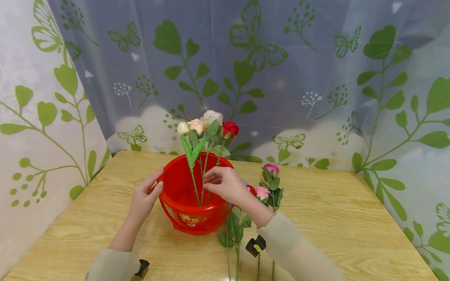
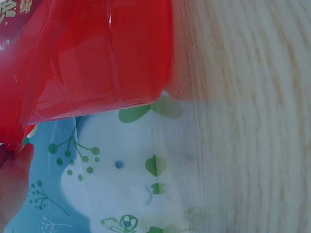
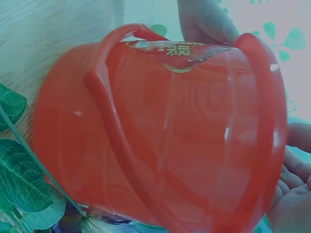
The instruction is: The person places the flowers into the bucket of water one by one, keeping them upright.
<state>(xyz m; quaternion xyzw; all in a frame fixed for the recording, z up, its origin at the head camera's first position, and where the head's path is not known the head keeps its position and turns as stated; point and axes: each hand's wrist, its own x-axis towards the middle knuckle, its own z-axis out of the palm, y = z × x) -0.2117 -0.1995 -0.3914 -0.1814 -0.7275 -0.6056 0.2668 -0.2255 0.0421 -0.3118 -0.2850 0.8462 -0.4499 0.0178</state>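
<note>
A red plastic bucket (image 1: pixel 195 218) stands on the table, its handle (image 3: pixel 116 131) hanging at the side. My left hand (image 1: pixel 144 195) rests against its left rim, fingers fairly straight and thumb at the edge. Inside, several artificial flowers lean together: a cream tulip (image 1: pixel 183 128), a peach rose (image 1: pixel 196 125), a white flower (image 1: pixel 212 117) and a red rose (image 1: pixel 230 129). Over the bucket's right part, my right hand (image 1: pixel 228 185) pinches a flower stem with thumb and curled fingers. In the right wrist view those fingers (image 3: pixel 296 184) show beyond the rim; the stem is hidden there.
Right of the bucket lie more artificial flowers, among them a bright pink rose (image 1: pixel 271 168) and a light pink rose (image 1: pixel 261 192), with leafy stems (image 1: pixel 233 226) towards the front edge. A printed curtain (image 1: pixel 299 78) hangs behind the wooden table (image 1: pixel 334 218).
</note>
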